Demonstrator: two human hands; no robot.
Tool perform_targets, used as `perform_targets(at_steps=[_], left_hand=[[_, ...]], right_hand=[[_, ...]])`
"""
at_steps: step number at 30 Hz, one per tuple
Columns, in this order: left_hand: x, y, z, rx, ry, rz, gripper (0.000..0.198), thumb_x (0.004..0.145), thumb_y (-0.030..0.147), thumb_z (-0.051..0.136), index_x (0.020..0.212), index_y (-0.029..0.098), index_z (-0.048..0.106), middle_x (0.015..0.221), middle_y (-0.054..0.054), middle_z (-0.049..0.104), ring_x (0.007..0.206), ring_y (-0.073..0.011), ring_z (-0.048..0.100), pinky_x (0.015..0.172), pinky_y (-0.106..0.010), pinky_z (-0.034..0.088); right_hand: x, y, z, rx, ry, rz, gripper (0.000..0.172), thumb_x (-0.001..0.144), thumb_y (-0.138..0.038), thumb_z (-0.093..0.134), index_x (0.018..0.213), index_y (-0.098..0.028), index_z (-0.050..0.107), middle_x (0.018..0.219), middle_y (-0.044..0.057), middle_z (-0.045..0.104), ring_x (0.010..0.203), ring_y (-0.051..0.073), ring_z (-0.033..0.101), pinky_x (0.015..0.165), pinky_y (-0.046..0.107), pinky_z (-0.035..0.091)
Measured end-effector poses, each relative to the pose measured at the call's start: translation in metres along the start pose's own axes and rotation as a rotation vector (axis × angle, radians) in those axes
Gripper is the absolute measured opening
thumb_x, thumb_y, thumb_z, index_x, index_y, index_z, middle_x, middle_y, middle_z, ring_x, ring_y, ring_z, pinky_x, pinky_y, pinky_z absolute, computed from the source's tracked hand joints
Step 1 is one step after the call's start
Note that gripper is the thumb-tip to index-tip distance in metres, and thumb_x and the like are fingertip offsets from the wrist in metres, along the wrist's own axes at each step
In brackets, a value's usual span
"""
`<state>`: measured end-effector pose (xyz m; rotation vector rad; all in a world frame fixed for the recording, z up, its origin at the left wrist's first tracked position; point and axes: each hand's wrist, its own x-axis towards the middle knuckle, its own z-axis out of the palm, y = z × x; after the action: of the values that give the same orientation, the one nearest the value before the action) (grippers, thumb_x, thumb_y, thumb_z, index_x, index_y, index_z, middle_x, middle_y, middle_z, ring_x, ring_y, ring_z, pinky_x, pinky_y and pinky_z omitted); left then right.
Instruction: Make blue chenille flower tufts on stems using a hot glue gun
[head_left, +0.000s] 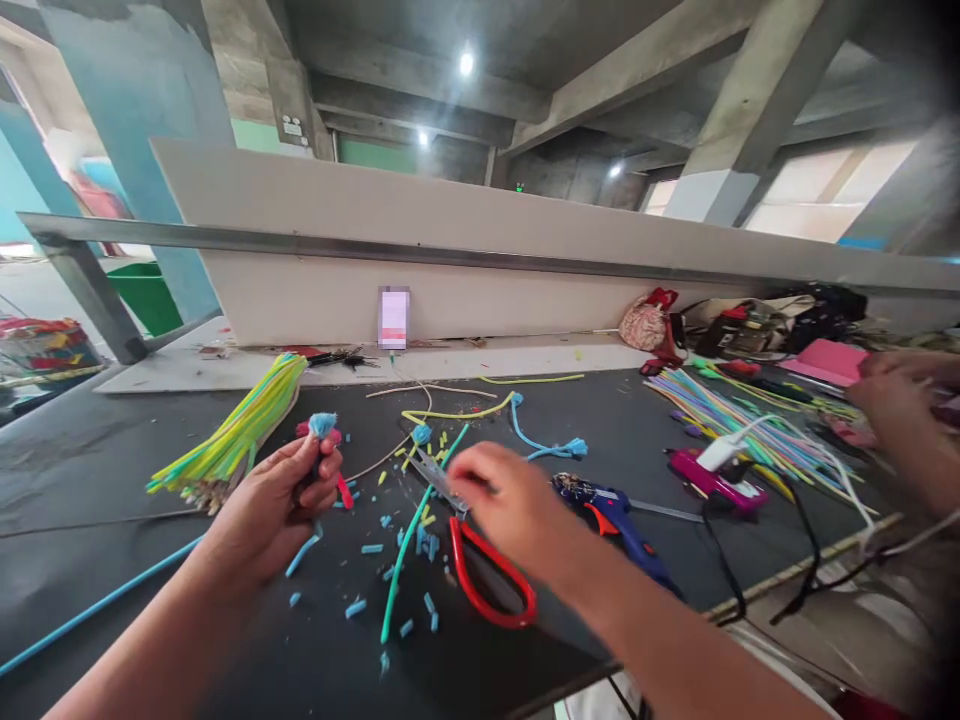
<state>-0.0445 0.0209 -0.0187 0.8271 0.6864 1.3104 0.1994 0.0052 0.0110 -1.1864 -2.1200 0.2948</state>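
Raised at the left of centre, my left hand (289,490) pinches a blue fuzzy tuft (322,426) between thumb and fingers. Behind those fingers shows something pink-red, partly hidden. My right hand (499,490), its fingers curled and slightly blurred, is over the pivot of red-handled scissors (491,590). Whether it touches them, or what its fingertips hold, I cannot make out. The scissor blades (431,470) point up-left, by a green pipe cleaner (405,565). Short blue cut pieces (356,608) lie scattered around it. A second blue tuft (421,434) rests beyond the blades.
Yellow-green pipe cleaners (240,430) lie bundled at left, pastel ones (750,425) at right. A blue glue gun (622,525) and a magenta device with a white plug (716,480) lie right. A phone (394,318) leans on the partition. Another person's hand (904,400) is far right.
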Motion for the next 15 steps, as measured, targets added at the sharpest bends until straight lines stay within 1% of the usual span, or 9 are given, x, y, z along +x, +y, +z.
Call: perform_targets(at_steps=[2,3,4,6,8,10,12,14,15], left_hand=[[0.000,0.002,0.000,-0.010,-0.013,0.015,0.012,0.083,0.024,0.056,0.079,0.013,0.056,0.063,0.004,0.044,0.041,-0.0004,0.030,0.038,-0.012,0.029],[-0.001,0.003,0.000,-0.014,-0.019,0.018,0.012,0.083,0.025,0.056,0.078,0.013,0.056,0.063,0.004,0.045,0.042,-0.0005,0.031,0.038,-0.012,0.029],[-0.001,0.004,0.001,-0.017,-0.023,0.020,0.013,0.083,0.026,0.056,0.078,0.013,0.056,0.064,0.003,0.045,0.042,-0.0007,0.032,0.038,-0.012,0.028],[-0.002,0.005,0.003,-0.010,-0.029,0.008,0.015,0.082,0.028,0.056,0.081,0.013,0.057,0.064,0.002,0.047,0.043,-0.0012,0.034,0.037,-0.012,0.027],[-0.003,0.005,0.006,0.008,-0.040,-0.021,0.019,0.082,0.029,0.057,0.088,0.012,0.059,0.066,0.001,0.048,0.044,-0.0016,0.036,0.037,-0.012,0.027],[-0.003,0.004,0.009,0.022,-0.046,-0.044,0.024,0.081,0.029,0.058,0.095,0.011,0.060,0.067,0.001,0.050,0.045,-0.0016,0.037,0.038,-0.012,0.027],[-0.003,0.001,0.011,0.027,-0.050,-0.051,0.027,0.081,0.029,0.059,0.099,0.010,0.059,0.069,0.000,0.051,0.046,-0.0014,0.038,0.038,-0.011,0.027],[-0.001,-0.002,0.013,0.023,-0.051,-0.045,0.028,0.079,0.030,0.060,0.099,0.011,0.058,0.068,0.000,0.052,0.045,-0.0016,0.037,0.037,-0.011,0.025],[-0.001,-0.003,0.013,0.021,-0.049,-0.047,0.028,0.079,0.031,0.061,0.099,0.012,0.057,0.067,0.001,0.052,0.045,-0.0017,0.037,0.037,-0.011,0.025]], right_hand=[[-0.019,0.022,-0.037,-0.085,0.147,0.124,0.010,0.084,-0.024,0.048,0.082,-0.022,0.058,0.079,0.004,0.064,0.074,0.019,0.058,0.071,0.031,0.041],[-0.032,0.038,-0.053,-0.187,0.213,0.261,0.009,0.082,-0.028,0.050,0.085,-0.023,0.057,0.081,0.004,0.065,0.074,0.020,0.059,0.071,0.032,0.042],[-0.046,0.054,-0.066,-0.269,0.228,0.370,0.011,0.079,-0.032,0.051,0.083,-0.024,0.056,0.079,0.005,0.065,0.073,0.022,0.060,0.069,0.034,0.042],[-0.074,0.086,-0.082,-0.344,0.167,0.566,0.014,0.071,-0.038,0.055,0.076,-0.025,0.054,0.072,0.006,0.064,0.067,0.026,0.061,0.064,0.037,0.043],[-0.097,0.107,-0.086,-0.336,0.136,0.708,0.021,0.062,-0.043,0.062,0.069,-0.027,0.051,0.067,0.008,0.063,0.062,0.028,0.061,0.060,0.039,0.043],[-0.111,0.119,-0.084,-0.257,0.174,0.749,0.019,0.064,-0.044,0.063,0.068,-0.031,0.050,0.074,0.012,0.065,0.068,0.030,0.062,0.065,0.041,0.043],[-0.117,0.128,-0.083,-0.156,0.170,0.811,0.017,0.063,-0.042,0.066,0.069,-0.032,0.054,0.080,0.017,0.066,0.073,0.031,0.063,0.070,0.043,0.041],[-0.119,0.143,-0.081,-0.037,0.189,0.863,0.019,0.054,-0.037,0.074,0.065,-0.032,0.059,0.080,0.020,0.067,0.073,0.033,0.063,0.073,0.046,0.039],[-0.121,0.153,-0.080,0.040,0.247,0.866,0.023,0.046,-0.033,0.079,0.060,-0.031,0.060,0.081,0.022,0.067,0.072,0.033,0.064,0.073,0.047,0.038]])
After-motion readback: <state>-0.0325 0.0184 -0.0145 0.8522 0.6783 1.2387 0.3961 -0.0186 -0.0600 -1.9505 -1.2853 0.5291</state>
